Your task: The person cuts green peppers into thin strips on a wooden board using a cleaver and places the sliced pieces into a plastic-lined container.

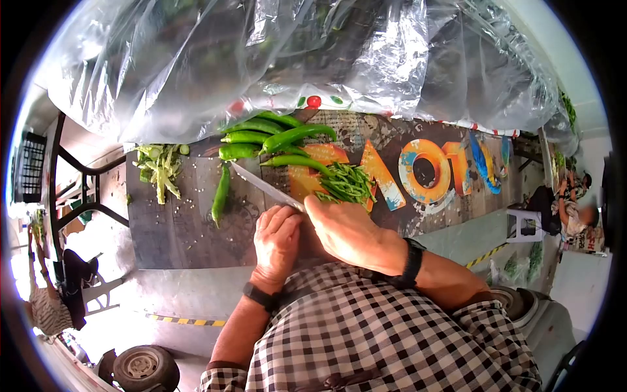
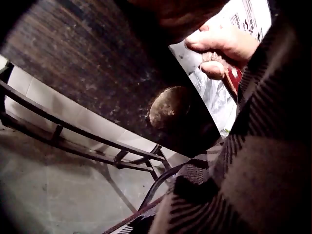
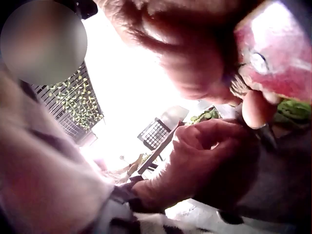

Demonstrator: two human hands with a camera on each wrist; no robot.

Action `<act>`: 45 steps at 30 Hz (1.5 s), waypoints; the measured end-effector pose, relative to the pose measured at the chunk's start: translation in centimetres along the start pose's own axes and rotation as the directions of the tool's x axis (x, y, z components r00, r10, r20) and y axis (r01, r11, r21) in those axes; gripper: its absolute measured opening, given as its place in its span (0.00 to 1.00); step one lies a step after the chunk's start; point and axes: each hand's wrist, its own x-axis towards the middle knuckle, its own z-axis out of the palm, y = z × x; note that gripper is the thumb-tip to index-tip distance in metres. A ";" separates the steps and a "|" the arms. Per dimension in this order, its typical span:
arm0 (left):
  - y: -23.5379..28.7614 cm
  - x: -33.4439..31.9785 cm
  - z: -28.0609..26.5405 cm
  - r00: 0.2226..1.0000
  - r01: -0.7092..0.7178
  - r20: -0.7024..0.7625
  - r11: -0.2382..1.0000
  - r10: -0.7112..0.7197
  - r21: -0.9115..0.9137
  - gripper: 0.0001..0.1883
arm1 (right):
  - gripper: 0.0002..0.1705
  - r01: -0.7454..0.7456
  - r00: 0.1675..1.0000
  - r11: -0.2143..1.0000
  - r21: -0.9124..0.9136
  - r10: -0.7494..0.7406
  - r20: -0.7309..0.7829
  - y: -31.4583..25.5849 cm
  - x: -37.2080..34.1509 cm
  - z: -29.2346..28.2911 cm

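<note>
My right hand (image 1: 353,235) grips a knife by its red riveted handle (image 3: 278,58). The blade (image 1: 268,187) points away and to the left, low over the tabletop. Close to the handle end, my left hand (image 1: 277,240) has its fingers curled in; nothing shows in them. In the right wrist view the left hand (image 3: 204,156) appears just below the right one. A single green chili pepper (image 1: 221,196) lies left of the blade. Beyond the knife, several long green chili peppers (image 1: 261,137) are heaped, with a pile of thin green strips (image 1: 349,184) to their right.
Pale seedy pepper cores (image 1: 159,168) lie at the table's left. Loose seeds dot the patterned tabletop (image 1: 176,242). A clear plastic sheet (image 1: 313,52) covers things along the far side. People sit at both sides, and a wheel (image 1: 145,369) stands at lower left.
</note>
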 end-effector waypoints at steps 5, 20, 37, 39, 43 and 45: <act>-0.1 0.0 0.0 1.000 0.009 0.017 1.000 -0.009 0.005 0.13 | 0.09 0.040 0.998 0.997 0.061 -0.037 -0.042 1.0 -1.0 -0.2; -0.3 0.9 -2.6 0.949 0.303 -0.032 0.936 -0.313 -0.177 0.10 | 0.10 -0.245 0.969 0.960 0.136 0.238 0.061 1.9 -9.0 -1.7; -5.2 1.7 -8.0 0.916 0.379 -0.210 0.911 -0.343 0.166 0.12 | 0.14 -0.252 0.966 0.968 -0.011 0.250 -0.059 8.5 -8.9 -4.2; -5.8 1.3 -8.1 0.885 0.460 -0.160 0.872 -0.437 0.167 0.16 | 0.15 -0.253 0.961 0.967 -0.002 0.251 -0.115 8.8 -9.1 -4.1; -4.7 1.3 -7.9 0.936 0.348 -0.091 0.847 -0.341 0.402 0.24 | 0.15 -0.268 0.959 0.962 0.049 0.271 -0.079 8.6 -9.3 -4.6; -3.8 1.9 -7.5 0.961 0.272 -0.172 0.866 -0.218 0.420 0.24 | 0.13 -0.295 0.950 0.950 0.102 0.303 -0.075 8.5 -9.9 -5.2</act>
